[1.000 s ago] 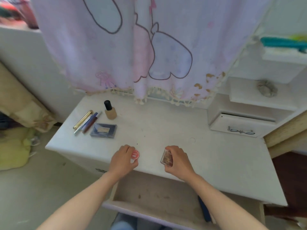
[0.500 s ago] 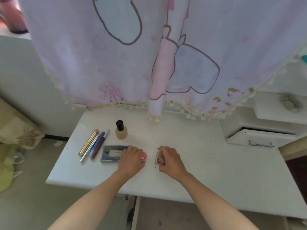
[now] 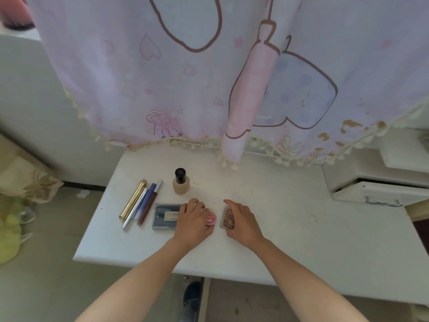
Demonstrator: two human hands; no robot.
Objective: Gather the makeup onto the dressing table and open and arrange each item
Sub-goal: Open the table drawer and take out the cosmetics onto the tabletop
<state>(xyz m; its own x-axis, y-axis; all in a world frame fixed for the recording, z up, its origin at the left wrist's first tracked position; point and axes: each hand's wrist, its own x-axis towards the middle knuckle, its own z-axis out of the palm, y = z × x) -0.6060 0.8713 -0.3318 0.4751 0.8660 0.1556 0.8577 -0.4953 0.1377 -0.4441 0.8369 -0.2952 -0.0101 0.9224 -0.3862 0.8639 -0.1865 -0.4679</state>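
On the white dressing table (image 3: 301,240) my left hand (image 3: 191,223) is closed around a small round red compact (image 3: 210,218), set down just right of a dark flat palette (image 3: 165,216). My right hand (image 3: 243,223) holds a small brown patterned case (image 3: 227,217) against the tabletop. Left of the palette lie a gold tube (image 3: 132,198), a silver pen (image 3: 135,208) and a blue and brown pencil (image 3: 148,203). A beige foundation bottle (image 3: 180,182) with a black cap stands upright behind them.
A pink cartoon curtain (image 3: 209,77) with a tasselled hem hangs over the table's back edge. A white drawer unit (image 3: 371,189) stands on the right of the table. A yellow-green object (image 3: 11,228) lies on the floor at the left.
Both hands moved from the table's front edge further in, carrying the red compact and brown case up beside the palette. The camera has tilted up and closer; the open drawer below has left view.
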